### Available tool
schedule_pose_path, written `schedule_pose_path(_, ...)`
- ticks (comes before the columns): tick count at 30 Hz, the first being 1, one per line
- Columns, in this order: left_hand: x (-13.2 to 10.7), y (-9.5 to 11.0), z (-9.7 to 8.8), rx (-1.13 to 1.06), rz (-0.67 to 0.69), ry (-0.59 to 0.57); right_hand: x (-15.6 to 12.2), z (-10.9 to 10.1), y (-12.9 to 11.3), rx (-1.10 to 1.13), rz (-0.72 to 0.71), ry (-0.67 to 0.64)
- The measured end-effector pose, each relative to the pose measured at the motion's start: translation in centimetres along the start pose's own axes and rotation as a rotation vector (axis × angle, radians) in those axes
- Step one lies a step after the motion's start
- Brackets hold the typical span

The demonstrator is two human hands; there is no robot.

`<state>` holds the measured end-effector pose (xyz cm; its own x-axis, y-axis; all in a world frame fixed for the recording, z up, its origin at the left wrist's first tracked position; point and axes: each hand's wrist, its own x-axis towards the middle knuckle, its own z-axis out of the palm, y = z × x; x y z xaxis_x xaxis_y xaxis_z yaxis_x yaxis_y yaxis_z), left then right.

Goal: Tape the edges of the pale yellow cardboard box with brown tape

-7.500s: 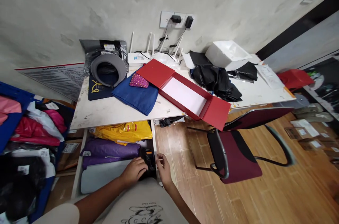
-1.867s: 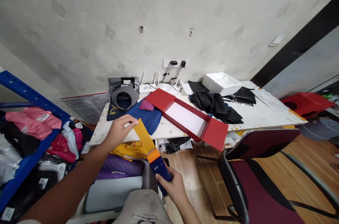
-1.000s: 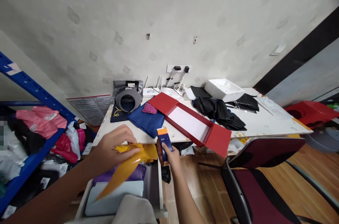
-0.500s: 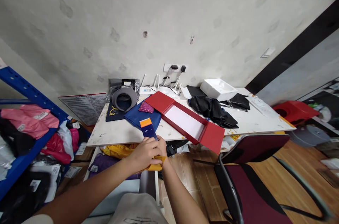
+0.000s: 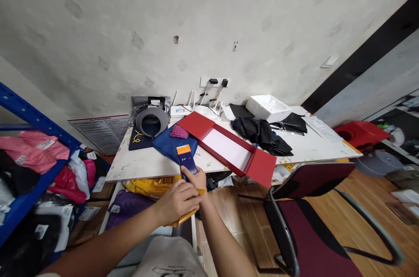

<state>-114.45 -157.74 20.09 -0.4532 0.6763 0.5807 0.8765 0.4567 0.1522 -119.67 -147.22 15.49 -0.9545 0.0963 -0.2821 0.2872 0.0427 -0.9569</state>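
Note:
My right hand [image 5: 196,178] grips a narrow dark-blue packet with an orange top [image 5: 187,159], its thumb lying along the front. The packet stands tilted at the table's front edge, small pale print on its face. Just below, my left hand [image 5: 178,200] is closed over a strip of yellow material [image 5: 185,218], which passes under both hands by the right wrist; whether it is cloth or plastic I cannot tell. Behind the packet lie a blue cloth bag [image 5: 165,142] and a purple dotted pouch [image 5: 179,132]. To their right, a red box [image 5: 229,148] lies open, flaps folded out.
A grey sun visor [image 5: 152,122] and a router [image 5: 181,111] sit at the back of the white table [image 5: 131,167]. Black plastic bags [image 5: 262,135] and a white foam box [image 5: 268,107] are on the right. A chair [image 5: 314,224] stands at front right, blue shelving [image 5: 55,172] at left.
My left hand has moved down from the packet to the yellow material. More of the packet shows, with my right thumb across its front. The view has shifted slightly.

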Motion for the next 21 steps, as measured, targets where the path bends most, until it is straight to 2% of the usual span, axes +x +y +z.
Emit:
schedule_pose_path(3,-0.8,-0.4,-0.1,-0.155,-0.021,-0.06,0.4,-0.3,0.0,0.049,0.034,0.025)
schedule_pose_path(7,-1.6,-1.0,-0.5,-0.361,-0.124,-0.199,1.2,-0.7,0.7,0.097,0.087,0.073)
schedule_pose_path(9,-1.9,-0.8,-0.7,-0.362,-0.16,-0.182,1.6,-0.9,1.1,0.11,0.103,0.104)
schedule_pose_path(10,-2.1,-0.6,-0.7,-0.354,-0.189,-0.133,1.8,-1.0,1.3,0.118,0.112,0.116)
schedule_pose_path(12,-2.8,0.1,-0.4,-0.36,-0.33,0.008,2.1,-1.3,1.5,0.136,0.134,0.139)
schedule_pose_path(15,-4.2,1.1,0.8,-0.48,-0.691,0.165,2.4,-1.6,1.5,0.167,0.148,0.156)
schedule_pose_path(18,-5.3,1.4,2.4,-0.727,-1.003,0.192,2.3,-1.9,1.4,0.201,0.125,0.131)
schedule_pose_path(21,-5.3,0.5,3.1,-0.9,-1.149,0.211,1.7,-2.2,1.1,0.215,0.083,0.078)
